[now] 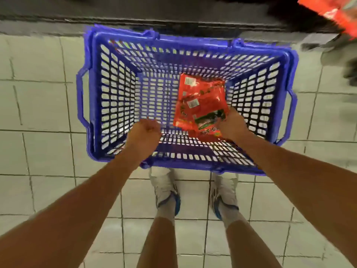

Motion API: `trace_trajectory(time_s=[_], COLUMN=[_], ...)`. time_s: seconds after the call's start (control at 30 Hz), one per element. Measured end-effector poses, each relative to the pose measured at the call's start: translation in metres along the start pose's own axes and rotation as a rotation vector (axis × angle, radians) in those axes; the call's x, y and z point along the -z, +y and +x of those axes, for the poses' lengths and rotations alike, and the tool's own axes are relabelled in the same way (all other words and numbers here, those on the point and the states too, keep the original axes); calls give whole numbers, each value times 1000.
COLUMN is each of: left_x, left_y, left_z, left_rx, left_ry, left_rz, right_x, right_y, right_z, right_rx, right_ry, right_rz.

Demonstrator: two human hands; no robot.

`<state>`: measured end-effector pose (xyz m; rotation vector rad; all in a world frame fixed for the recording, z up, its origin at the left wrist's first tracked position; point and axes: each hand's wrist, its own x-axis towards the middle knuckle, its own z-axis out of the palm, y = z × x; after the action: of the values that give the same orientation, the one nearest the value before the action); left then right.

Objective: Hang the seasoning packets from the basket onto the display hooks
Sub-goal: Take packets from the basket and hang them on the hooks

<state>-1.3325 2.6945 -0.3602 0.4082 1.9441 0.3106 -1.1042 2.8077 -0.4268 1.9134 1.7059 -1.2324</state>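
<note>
A blue plastic basket (108, 97) stands on the tiled floor in front of my feet. Inside it, right of centre, lie red seasoning packets (195, 93), overlapping one another. My right hand (230, 122) reaches into the basket and grips the near end of a red packet with a green picture (207, 123). My left hand (144, 132) hovers over the basket's near left part with its fingers curled and nothing in it. Another red packet (336, 12) shows blurred at the top right corner.
Pale floor tiles (38, 151) surround the basket. A dark shelf base (154, 14) runs along the top behind it. My two feet in white-and-blue shoes (167, 192) stand just behind the basket's near rim. Dark blurred shapes (340, 55) sit at the right edge.
</note>
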Motion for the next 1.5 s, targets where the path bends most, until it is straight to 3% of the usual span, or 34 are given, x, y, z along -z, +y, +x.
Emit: trace_trajectory(time_s=[0.07, 0.17, 0.3, 0.47, 0.57, 0.73, 0.8, 0.87, 0.93, 1.0, 1.07, 1.13, 1.2, 1.3, 1.5], left_x=[-17, -30, -31, -21, -24, -31, -33, -34, -30, -20, -12, -8, -7, -10, -8], left_y=[-21, -35, -31, -18, -12, -7, -9, -11, -10, -11, -15, -23, -30, -35, -27], left_z=[25, 49, 61, 66, 62, 56, 49, 44, 52, 70, 84, 91, 95, 100, 90], left_rx=[-142, -208, -281, -341, -468, -850, -839, -699, -479, -278, -191, -182, -190, -177, -176], left_ry=[31, -53, -154, -230, -200, -211, -263, -219, -113, -50, -35, -30, -42, -54, -58], left_rz=[304, 464, 538, 689, 790, 494, 347, 84, -45, -46, -55, -42, -17, 4, -6], right_x=[-22, -42, -35, 10, 31, 29, 23, 16, 10, 3, -6, -20, -33, -44, -42], right_y=[8, 20, 18, -13, -33, -51, -56, -53, -43, -25, 1, 24, 37, 47, 37], right_z=[38, 66, 64, 41, 30, 21, 23, 30, 39, 48, 62, 76, 97, 124, 119], right_rx=[-3, -75, -69, -224, -316, -392, -406, -419, -355, -174, 219, 634, 856, 865, 972], right_ry=[43, 129, 175, -266, -485, -720, -722, -690, -581, -304, -9, 34, -38, -11, 84], right_rz=[-21, -91, 19, 624, 869, 1232, 1406, 1431, 1125, 475, -269, -776, -1080, -1261, -1076])
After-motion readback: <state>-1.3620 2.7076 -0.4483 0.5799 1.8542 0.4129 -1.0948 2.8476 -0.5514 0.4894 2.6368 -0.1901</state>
